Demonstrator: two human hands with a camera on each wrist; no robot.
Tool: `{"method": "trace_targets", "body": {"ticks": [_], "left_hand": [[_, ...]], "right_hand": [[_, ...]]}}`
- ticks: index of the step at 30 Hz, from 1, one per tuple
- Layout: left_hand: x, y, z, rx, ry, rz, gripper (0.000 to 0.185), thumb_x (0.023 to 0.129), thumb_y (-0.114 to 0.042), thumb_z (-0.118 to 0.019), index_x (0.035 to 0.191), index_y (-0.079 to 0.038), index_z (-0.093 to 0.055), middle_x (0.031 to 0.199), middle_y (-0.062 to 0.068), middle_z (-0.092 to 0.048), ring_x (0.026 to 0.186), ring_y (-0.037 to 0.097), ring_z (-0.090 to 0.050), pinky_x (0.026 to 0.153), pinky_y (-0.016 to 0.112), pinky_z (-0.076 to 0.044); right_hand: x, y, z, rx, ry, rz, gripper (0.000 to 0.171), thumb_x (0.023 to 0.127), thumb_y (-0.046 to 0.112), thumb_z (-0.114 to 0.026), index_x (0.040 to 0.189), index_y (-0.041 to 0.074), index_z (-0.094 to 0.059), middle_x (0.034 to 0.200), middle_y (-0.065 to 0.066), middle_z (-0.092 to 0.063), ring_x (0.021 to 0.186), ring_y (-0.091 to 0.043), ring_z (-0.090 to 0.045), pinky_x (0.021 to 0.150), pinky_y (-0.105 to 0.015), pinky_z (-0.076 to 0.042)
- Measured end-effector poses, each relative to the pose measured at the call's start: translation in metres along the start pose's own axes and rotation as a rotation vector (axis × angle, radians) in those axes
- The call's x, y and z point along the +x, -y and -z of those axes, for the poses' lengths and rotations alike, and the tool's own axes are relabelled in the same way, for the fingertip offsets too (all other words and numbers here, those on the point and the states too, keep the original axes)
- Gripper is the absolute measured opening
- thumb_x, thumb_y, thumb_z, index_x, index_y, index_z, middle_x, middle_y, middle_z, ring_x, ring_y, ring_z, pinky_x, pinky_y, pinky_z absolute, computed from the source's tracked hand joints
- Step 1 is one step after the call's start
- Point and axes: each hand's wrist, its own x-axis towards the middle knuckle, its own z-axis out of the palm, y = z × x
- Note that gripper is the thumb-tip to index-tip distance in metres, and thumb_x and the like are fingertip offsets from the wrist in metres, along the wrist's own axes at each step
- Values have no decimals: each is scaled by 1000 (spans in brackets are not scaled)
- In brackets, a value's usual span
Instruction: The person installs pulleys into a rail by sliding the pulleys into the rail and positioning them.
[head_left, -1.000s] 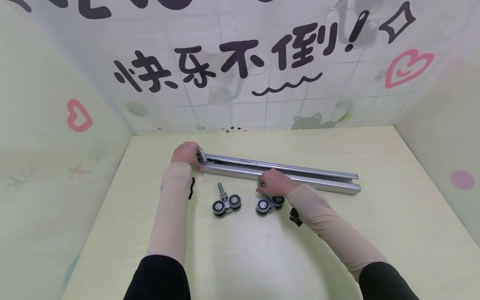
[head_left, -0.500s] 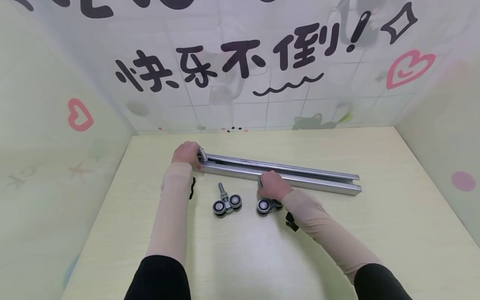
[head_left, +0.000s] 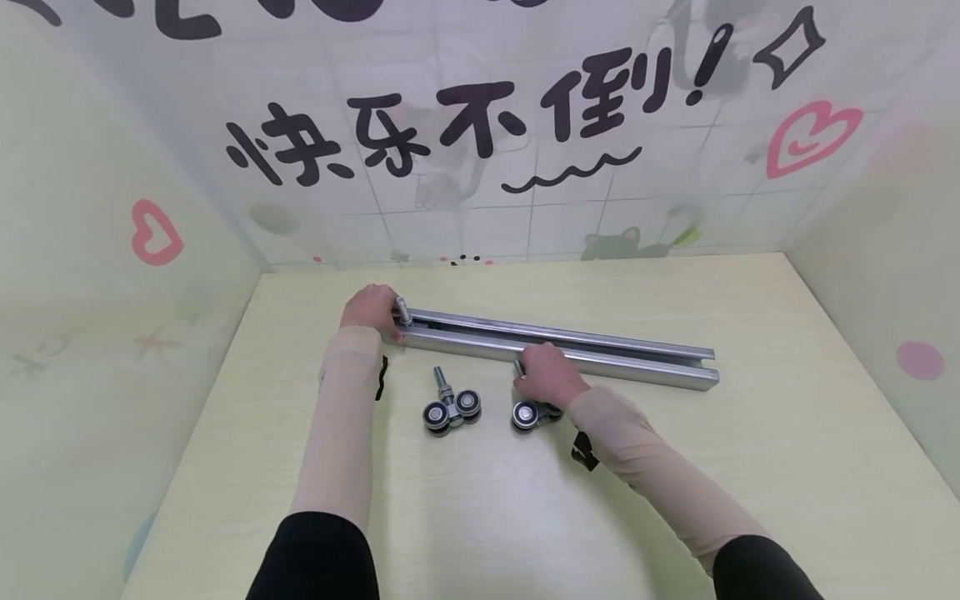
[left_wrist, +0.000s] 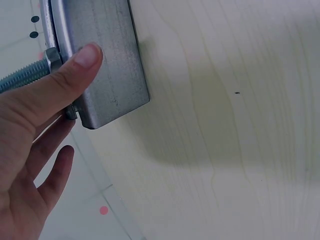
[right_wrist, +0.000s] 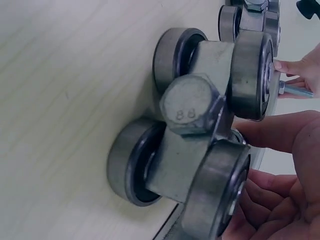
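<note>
While hands grip, 1 wheeled trolley lies untouched.

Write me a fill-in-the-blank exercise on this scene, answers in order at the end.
The left hand grips the metal rail at its ____ (left/right) end.
The roller carriage in the right hand has ____ wheels.
The bolt of the untouched carriage points ____ (toward/away from) the rail.

Missing words: left; four; toward.
</note>
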Motion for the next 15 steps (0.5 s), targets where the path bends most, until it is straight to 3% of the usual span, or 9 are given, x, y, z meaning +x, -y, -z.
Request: {"method": "trace_targets", "body": {"ticks": [6,15], "left_hand": [[0,1,-2,5,0,2,37,56,-9,-84,90,-4,-69,89,11,-66,81,25,-58,78,40,-49],[-2,0,1,-4,-5,-1,36,56,-8,-84,89,-4,-68,88,11,-66,80,26,-58,78,40,-49]], "right_hand": [[-5,0,-1,25,-38,7,31,75,11,-63,52,13,-41,47,3,-42,42,-10,-41,39,-20,-38],[-17,3,7,98,-63,-12,13,76,14,-66,71,4,-60,62,-3,-58,49,-12,-50,47,-22,-44]]}}
